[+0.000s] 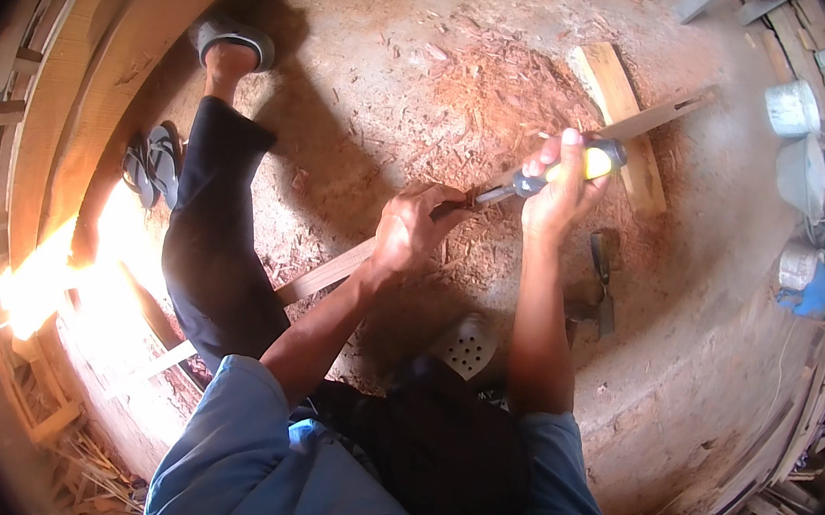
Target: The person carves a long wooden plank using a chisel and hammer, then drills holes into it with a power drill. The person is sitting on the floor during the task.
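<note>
A long, narrow wooden strip (325, 274) runs slantwise from my left side to the upper right. My left hand (411, 227) is closed around the strip near its middle. In my right hand (560, 193) is a chisel with a yellow and dark handle (598, 162), its metal blade (497, 195) pointing down-left at the wood just beside my left fingers. Beyond my right hand, the strip's far part (648, 118) crosses over a thick wooden block (611, 87) on the floor; a notch shows near that end.
Reddish shavings (491, 85) litter the floor. Right of my forearm lies a dark hand tool (604, 283). Sandals (163, 161) sit beside my outstretched left leg (210, 226). Large boards (115, 75) stand at left; buckets (792, 108) and scrap wood line the right.
</note>
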Motion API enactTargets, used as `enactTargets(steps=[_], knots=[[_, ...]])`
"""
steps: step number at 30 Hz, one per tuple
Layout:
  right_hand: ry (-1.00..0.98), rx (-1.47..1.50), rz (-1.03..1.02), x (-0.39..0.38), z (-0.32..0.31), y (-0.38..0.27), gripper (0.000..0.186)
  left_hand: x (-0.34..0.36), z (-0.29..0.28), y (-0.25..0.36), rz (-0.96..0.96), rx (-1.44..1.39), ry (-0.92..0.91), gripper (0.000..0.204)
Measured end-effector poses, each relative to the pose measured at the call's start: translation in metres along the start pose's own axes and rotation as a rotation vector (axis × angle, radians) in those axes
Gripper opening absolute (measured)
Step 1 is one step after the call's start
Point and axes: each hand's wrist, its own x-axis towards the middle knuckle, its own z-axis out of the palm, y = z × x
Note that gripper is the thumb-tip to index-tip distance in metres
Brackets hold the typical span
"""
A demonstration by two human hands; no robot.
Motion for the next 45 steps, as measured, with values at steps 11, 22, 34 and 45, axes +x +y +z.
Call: enactTargets(steps=[11, 22, 34, 45], knots=[[0.220, 0.103, 0.294, 0.033, 0.012, -0.036, 0.030, 0.022, -0.008, 0.009, 0.311, -0.122, 0.205, 0.028], [-0.073, -0.154, -0.327, 0.011, 0.012, -0.136, 0.023, 0.081, -0.102, -0.025, 0.088, 0.514, 0.372, 0.093], [0.284, -0.492, -0.121, -0.063, -0.096, -0.148, 0.024, -0.072, 0.077, 0.042, 0.699, 0.088, -0.775, 0.058], [0.193, -0.790, 0.054, -0.058, -0.138, -0.126, 0.025, -0.108, -0.041, -0.022, -0.114, 0.504, 0.041, 0.080]])
